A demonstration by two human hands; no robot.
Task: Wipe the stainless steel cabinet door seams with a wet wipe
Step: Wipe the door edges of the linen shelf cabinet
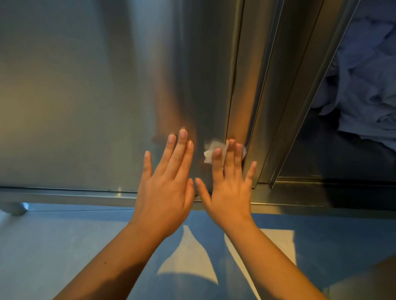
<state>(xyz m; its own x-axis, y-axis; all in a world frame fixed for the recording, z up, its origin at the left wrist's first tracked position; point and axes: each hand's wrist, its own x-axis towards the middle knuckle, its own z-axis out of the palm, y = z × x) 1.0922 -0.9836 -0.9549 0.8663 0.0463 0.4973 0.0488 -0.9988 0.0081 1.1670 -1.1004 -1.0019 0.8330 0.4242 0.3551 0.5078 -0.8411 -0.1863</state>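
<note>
Hands (228,190) flat, wet wipe (212,151) beneath

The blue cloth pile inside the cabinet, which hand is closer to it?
Right. The right hand presses the wet wipe on the seam, left of the blue cloth pile. The left hand lies flat farther left.

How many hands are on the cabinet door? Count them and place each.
2. The left hand lies flat on the door panel, left of the seam. The right hand presses the wet wipe onto the seam, low on the door.
</note>
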